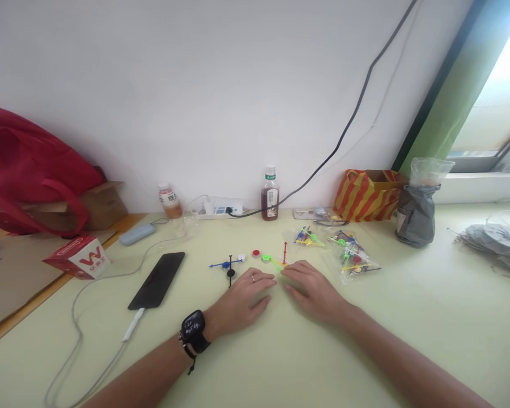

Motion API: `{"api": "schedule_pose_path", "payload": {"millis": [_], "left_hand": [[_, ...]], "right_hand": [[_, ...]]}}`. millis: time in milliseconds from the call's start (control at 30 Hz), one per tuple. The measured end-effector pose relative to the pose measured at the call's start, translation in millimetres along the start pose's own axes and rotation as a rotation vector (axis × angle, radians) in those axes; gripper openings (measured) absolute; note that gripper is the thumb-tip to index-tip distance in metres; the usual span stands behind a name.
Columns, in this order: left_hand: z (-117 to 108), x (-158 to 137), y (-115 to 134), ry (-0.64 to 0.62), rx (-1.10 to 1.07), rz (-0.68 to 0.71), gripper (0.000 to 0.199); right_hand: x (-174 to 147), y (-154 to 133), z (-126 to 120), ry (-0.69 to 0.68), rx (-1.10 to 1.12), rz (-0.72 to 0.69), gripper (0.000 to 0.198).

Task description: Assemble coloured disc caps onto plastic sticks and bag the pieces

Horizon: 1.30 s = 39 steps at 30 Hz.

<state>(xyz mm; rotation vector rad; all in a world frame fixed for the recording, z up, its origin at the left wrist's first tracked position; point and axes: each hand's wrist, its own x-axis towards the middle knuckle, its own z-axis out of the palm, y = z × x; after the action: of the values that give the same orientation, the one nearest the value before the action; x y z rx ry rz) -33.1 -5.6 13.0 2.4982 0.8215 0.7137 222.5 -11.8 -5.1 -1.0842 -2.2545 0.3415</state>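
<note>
My left hand [247, 296] rests low over the table, its fingers stretched out and the thumb apart, with nothing visible in it. Opposite, my right hand [312, 290] has its fingers extended; their tips are at the end of a green arrow spinner [266, 258], and whether they touch it I cannot tell. Just behind the right fingers a red arrow [285, 252] points away from me. Left of these lie a red round base [255, 253], a white round base [241, 258], a blue arrow spinner [226, 265] and a black arrow spinner [230, 273].
Plastic bags of coloured spinners [352, 255] lie to the right. A black phone [157, 280] on a cable and a red-white box [79, 256] are at left. Along the wall stand a drink bottle [270, 195], a power strip [223, 208] and a striped bag [361, 195].
</note>
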Motion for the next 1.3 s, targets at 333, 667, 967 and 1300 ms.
{"api": "schedule_pose_path", "payload": {"millis": [333,667,967,1300], "left_hand": [[6,0,-7,0.031,-0.081,-0.062,0.024],[4,2,1,-0.024,-0.146,-0.134,0.014],[0,6,8,-0.139,-0.029,-0.047,0.018],[10,19,4,-0.121,0.085,0.001,0.035]], "right_hand": [[-1,14,1,0.036,-0.129,0.146,0.019],[0,13,1,0.052,-0.156,0.146,0.030],[-1,10,6,0.051,-0.167,0.111,0.019],[4,25,2,0.143,-0.204,0.110,0.015]]}}
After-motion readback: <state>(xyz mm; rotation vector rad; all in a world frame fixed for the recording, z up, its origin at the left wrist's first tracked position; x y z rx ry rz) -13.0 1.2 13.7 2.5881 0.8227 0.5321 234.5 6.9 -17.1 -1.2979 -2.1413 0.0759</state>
